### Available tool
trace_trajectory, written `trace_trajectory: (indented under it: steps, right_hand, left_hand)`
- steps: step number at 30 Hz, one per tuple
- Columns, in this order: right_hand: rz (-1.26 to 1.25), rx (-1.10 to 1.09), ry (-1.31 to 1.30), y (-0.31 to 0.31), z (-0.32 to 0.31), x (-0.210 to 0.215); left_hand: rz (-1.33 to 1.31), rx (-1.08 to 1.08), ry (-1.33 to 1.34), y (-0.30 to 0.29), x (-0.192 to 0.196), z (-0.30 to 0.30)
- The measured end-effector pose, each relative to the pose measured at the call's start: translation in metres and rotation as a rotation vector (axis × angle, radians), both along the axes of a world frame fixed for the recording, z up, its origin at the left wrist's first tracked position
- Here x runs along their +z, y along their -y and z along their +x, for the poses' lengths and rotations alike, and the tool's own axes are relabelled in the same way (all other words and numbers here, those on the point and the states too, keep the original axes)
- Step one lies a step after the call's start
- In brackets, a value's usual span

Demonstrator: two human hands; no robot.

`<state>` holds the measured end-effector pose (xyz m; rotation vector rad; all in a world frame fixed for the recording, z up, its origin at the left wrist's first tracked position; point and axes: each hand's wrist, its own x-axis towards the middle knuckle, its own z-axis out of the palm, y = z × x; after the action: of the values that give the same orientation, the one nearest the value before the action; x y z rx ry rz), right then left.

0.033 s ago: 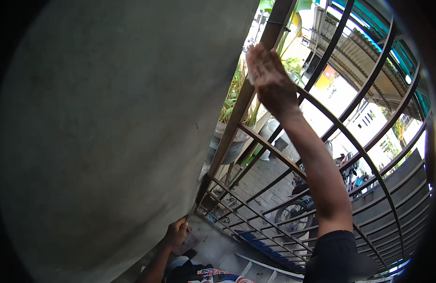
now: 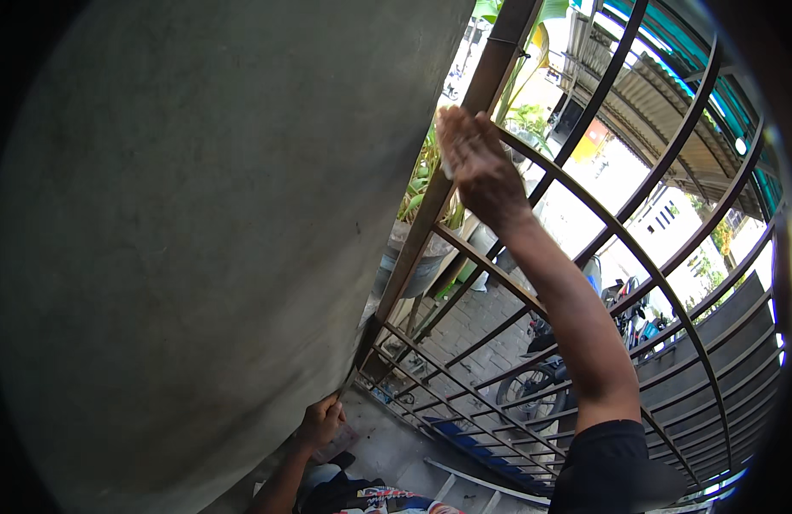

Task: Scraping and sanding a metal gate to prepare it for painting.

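My right hand (image 2: 483, 167) lies against the brown metal post (image 2: 430, 201) of a barred frame, beside the edge of a grey wall (image 2: 216, 223). Its fingers are pressed together, and a thin pale piece (image 2: 448, 169) shows at its edge, between hand and post. What that piece is, I cannot make out. Low down by the wall, my left hand (image 2: 321, 422) is closed around a thin, flat grey strip (image 2: 349, 380) that points up toward the foot of the post. Most of the strip inside the fist is hidden.
Dark curved metal bars (image 2: 661, 278) fill the right side. Beyond them are a potted plant (image 2: 413, 257), a parked motorcycle (image 2: 533, 390) on paving and a corrugated roof (image 2: 661, 107). A light-coloured ladder-like frame (image 2: 469, 481) lies below, near my body.
My right hand has slid a little down the post, with the pale piece still under it. The left hand stays in the same place.
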<state>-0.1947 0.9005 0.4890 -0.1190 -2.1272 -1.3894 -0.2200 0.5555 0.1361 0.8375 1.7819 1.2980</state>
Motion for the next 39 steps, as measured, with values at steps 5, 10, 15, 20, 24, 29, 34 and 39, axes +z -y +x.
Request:
trace_trajectory:
  steps: [5,10,15,20,24,29,34,39]
  right_hand:
    - [-0.002,0.016,0.404,-0.009,0.018,-0.064]
    - [0.052,-0.132,0.008,-0.007,0.014,0.064]
    - [0.067,-0.121,0.349,-0.004,0.026,-0.058]
    - [0.129,-0.238,0.086,-0.002,0.017,0.042]
    - [0.004,-0.134,0.022,0.007,0.005,0.037]
    - [0.013,-0.059,0.393,-0.008,0.031,-0.033]
    - [0.218,-0.054,-0.077,-0.005,0.014,0.095]
    - [0.043,0.026,0.168,-0.004,0.023,0.001]
  left_hand:
    - [-0.029,-0.137,-0.011,-0.019,0.002,-0.002]
    - [0.046,-0.093,0.087,-0.026,0.001,0.003]
    - [0.036,-0.202,0.041,-0.029,0.012,0.008]
    - [0.023,-0.212,0.247,-0.030,0.013,0.009]
    - [-0.007,-0.257,0.235,-0.035,0.003,0.005]
    - [0.271,-0.222,0.313,-0.054,0.032,0.018]
    - [0.241,-0.249,0.411,-0.053,0.072,0.007]
    - [0.278,-0.209,0.422,-0.066,0.072,0.004]
